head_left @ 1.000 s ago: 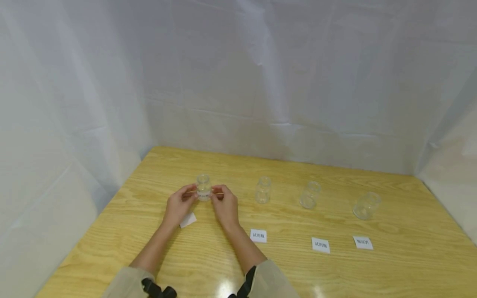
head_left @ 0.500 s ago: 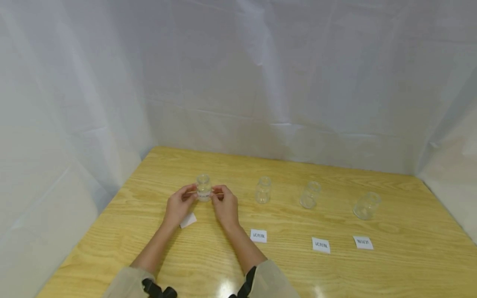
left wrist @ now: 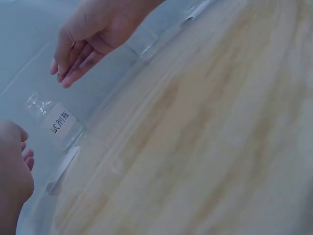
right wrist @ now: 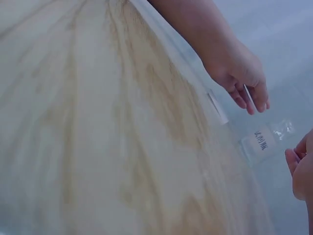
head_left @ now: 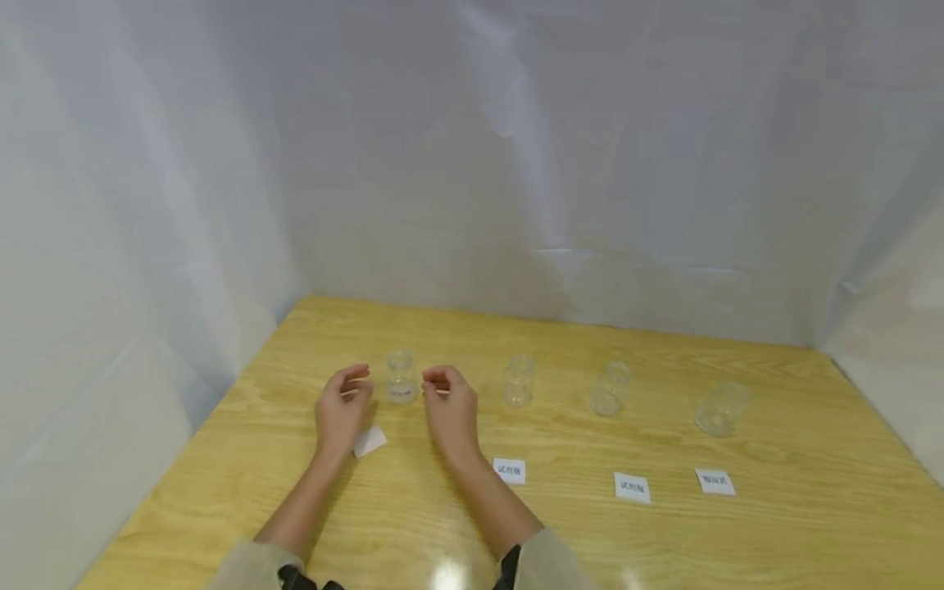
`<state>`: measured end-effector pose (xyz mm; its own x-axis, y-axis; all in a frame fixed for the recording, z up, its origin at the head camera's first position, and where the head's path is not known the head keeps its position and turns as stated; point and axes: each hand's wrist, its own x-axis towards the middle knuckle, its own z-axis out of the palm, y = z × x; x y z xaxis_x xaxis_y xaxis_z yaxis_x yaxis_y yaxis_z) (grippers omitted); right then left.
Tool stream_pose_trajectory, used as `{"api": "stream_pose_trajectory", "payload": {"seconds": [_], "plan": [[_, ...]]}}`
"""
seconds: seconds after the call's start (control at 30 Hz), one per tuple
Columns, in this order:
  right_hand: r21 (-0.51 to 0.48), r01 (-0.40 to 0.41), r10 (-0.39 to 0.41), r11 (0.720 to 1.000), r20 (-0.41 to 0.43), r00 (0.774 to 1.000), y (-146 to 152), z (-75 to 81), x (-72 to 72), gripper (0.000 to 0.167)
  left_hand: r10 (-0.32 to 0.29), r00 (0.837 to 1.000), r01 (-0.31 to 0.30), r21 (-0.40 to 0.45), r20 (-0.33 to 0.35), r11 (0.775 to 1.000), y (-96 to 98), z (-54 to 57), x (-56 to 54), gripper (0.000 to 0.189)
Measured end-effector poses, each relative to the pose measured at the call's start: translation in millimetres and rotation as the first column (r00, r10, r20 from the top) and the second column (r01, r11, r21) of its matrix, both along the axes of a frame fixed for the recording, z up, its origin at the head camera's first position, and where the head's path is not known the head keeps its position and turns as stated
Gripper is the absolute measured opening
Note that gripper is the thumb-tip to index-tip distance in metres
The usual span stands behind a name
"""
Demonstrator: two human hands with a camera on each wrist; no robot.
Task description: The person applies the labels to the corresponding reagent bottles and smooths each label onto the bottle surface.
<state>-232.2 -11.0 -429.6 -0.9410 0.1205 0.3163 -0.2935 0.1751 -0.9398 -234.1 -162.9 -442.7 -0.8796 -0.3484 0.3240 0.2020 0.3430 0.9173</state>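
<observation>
A small clear glass bottle (head_left: 401, 378) stands upright on the wooden table, with a white label (left wrist: 58, 120) of printed Chinese characters stuck low on its front. On its left side, my left hand (head_left: 341, 416) is held just apart from the glass, fingers loosely bent around nothing. My right hand (head_left: 452, 414) hovers on the opposite side, thumb and fingertips close together, with a gap between them and the bottle. Both wrist views also show the bottle between the two hands. A small white slip (head_left: 369, 442) lies on the table beside my left wrist.
To the right stand three more clear glass bottles: one nearby (head_left: 519, 381), one farther along (head_left: 610, 389) and one at the far right (head_left: 721, 409). Three white printed labels lie in front, including the leftmost label (head_left: 509, 471). White sheeting (head_left: 560, 164) surrounds the table (head_left: 413, 533).
Both hands have let go of the bottle and drawn apart, left hand to the left, right hand slightly to the right. The bottle stays standing with the label on it.
</observation>
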Motion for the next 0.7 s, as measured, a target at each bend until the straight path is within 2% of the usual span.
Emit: {"api": "stream_pose_trajectory", "payload": {"seconds": [0.07, 0.13, 0.23, 0.3, 0.37, 0.47, 0.53, 0.63, 0.7], "plan": [[-0.012, -0.037, 0.037, 0.999, -0.007, 0.999, 6, 10.6, 6.0, 0.011, 0.031, 0.995, -0.027, 0.04, -0.096, 0.999, 2.7, 3.1, 5.0, 0.018], [0.003, -0.074, 0.074, 0.997, -0.027, 0.997, 15, 20.0, 11.9, 0.011, 0.031, 0.981, -0.019, 0.066, -0.19, 0.998, 7.8, 8.5, 12.3, 0.016], [0.04, -0.134, 0.136, 0.99, -0.046, 0.99, 33, 33.6, 22.4, 0.01, -0.033, 0.952, 0.051, 0.049, -0.306, 0.998, 21.3, 23.8, 29.2, 0.014], [0.08, -0.164, 0.169, 0.983, -0.052, 0.984, 46, 45.5, 32.5, 0.011, -0.1, 0.933, 0.109, 0.007, -0.347, 0.994, 33.0, 34.8, 40.2, 0.014], [0.112, -0.194, 0.2, 0.975, -0.04, 0.979, 59, 55.6, 41.8, 0.011, -0.176, 0.915, 0.175, -0.034, -0.363, 0.984, 45.2, 43.5, 49.5, 0.014], [0.172, -0.203, 0.213, 0.964, -0.042, 0.976, 79, 59.5, 49.0, 0.01, -0.277, 0.888, 0.257, -0.103, -0.367, 0.961, 60.3, 43.5, 54.1, 0.016], [0.196, -0.197, 0.207, 0.961, -0.031, 0.978, 93, 50.7, 46.9, 0.01, -0.339, 0.871, 0.306, -0.147, -0.356, 0.941, 67.9, 36.8, 52.8, 0.016], [0.228, -0.175, 0.184, 0.958, -0.017, 0.983, 110, 33.8, 42.9, 0.011, -0.413, 0.857, 0.366, -0.199, -0.308, 0.909, 76.1, 22.2, 48.5, 0.017], [0.257, -0.167, 0.175, 0.952, -0.006, 0.985, 120, 25.1, 42.8, 0.012, -0.459, 0.851, 0.414, -0.214, -0.254, 0.885, 80.1, 14.2, 47.5, 0.017]]}}
